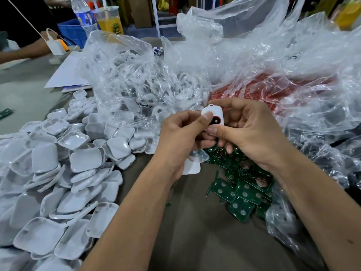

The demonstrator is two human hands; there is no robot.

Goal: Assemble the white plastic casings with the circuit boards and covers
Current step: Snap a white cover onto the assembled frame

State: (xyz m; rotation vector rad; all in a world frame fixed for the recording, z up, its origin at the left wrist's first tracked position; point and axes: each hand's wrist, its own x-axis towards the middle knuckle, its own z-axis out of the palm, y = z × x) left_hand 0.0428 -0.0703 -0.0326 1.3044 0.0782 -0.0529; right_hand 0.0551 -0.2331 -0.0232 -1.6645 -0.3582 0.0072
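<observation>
Holding: both hands are up at the centre with one white casing [213, 116] between them, so it's off the table
Left hand [182, 136]: fingers curled in, thumb pressed flat on the casing's top-left face
Right hand [252, 130]: wrapped round the casing from 3 o'clock, thumb along its bottom edge
Casing: small loop on top, dark window with a red rim facing up; can't tell if a board is already inside
Step, my guess: seating or squaring up the front before snapping it shut
Doing it well: I'd keep both thumbs near opposite edges, press evenly so it doesn't go in crooked, and check the window sits centred
Covers [82, 159]: big loose heap of white shells from 7 to 10 o'clock
Circuit boards [242, 190]: green pile at 5 o'clock, right under the right wrist
Plastic bags [263, 65]: crinkly clear bags from 11 to 3 o'clock, more white parts and something red inside
Writing: bottle [86, 15] and drink cup [109, 19] at 11 o'clock have printed labels, too blurry to read; board lettering unreadable too
</observation>
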